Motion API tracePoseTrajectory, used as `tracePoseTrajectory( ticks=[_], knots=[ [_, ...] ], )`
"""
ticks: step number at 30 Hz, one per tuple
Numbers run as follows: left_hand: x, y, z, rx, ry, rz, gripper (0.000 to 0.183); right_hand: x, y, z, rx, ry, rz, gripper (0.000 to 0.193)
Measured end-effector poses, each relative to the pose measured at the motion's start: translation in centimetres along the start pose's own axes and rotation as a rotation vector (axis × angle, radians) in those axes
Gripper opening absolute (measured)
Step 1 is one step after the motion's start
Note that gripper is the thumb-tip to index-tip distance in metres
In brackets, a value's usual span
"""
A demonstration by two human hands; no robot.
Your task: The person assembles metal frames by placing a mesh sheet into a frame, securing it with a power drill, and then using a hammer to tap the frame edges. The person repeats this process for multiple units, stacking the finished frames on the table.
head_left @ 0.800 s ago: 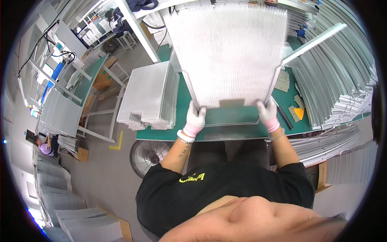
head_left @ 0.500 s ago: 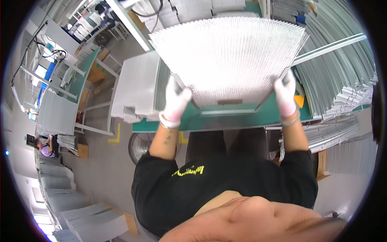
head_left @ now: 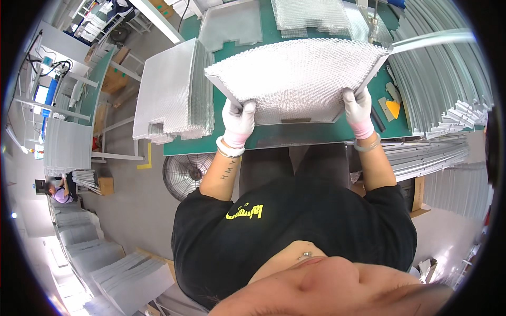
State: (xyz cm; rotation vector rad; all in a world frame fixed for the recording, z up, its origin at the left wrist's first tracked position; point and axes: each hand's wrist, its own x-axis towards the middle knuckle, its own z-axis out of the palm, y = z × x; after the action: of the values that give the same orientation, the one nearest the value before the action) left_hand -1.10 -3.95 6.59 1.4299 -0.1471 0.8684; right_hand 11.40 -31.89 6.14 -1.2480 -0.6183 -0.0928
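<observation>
A silvery mesh filter panel [head_left: 295,79] is held up in front of me over the green worktable, its far edge bowed upward. Metal frame bars run along both sides, and a thin bar [head_left: 274,124] lies at its near edge. My white-gloved left hand [head_left: 240,118] grips the left side bar, thumb on top. On the right side, my gloved right hand [head_left: 358,111] clasps the bar the same way. The fingers beneath the panel are hidden. A small dark rectangle [head_left: 296,120] shows near the middle of the near edge.
Left on the table [head_left: 274,138] stands a stack of notched mesh sheets [head_left: 163,95]; more sheets [head_left: 305,15] lie at the back. Frame strips [head_left: 437,79] crowd the right, beside a yellow-ended scraper [head_left: 392,109] and a black rod [head_left: 378,120]. A floor fan [head_left: 190,174] stands below.
The panel has come down and its far edge sits lower, uncovering sheets behind. The green gap between mesh and near bar no longer shows. Both hands keep their hold; my view has shifted.
</observation>
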Motion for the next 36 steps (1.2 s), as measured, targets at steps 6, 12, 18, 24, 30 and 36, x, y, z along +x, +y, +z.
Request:
tracePoseTrajectory(
  ticks=[6, 12, 18, 24, 30, 36],
  knots=[
    [4.4, 4.5, -2.7, 0.12, -0.282, -0.153, 0.04, 2.5, -5.4, -1.1, -0.224, -0.124, 0.186, 0.038],
    [7.3, 9.9, -0.6, 0.103, -0.078, 0.086, 0.026, 6.4, -11.4, 0.4, -0.354, -0.096, -0.09, 0.028],
    [3.4, 10.2, -0.2, -0.173, -0.576, 0.307, 0.02, 1.1, -11.5, 0.8, -0.05, -0.136, -0.341, 0.021],
    [-1.0, 3.9, -3.8, 0.442, -1.232, -0.085, 0.051, -5.8, -12.3, -1.4, -0.046, -0.485, -0.677, 0.016],
    [-0.2, -0.7, -4.3, 0.613, -1.167, -0.042, 0.045, -8.1, -11.0, -1.1, -0.004, -0.485, -0.701, 0.013],
    [1.6, -1.0, -6.4, 0.931, -1.259, -0.191, 0.039, -7.1, -11.8, -2.3, 0.021, -0.644, -0.686, 0.017]
  ],
)
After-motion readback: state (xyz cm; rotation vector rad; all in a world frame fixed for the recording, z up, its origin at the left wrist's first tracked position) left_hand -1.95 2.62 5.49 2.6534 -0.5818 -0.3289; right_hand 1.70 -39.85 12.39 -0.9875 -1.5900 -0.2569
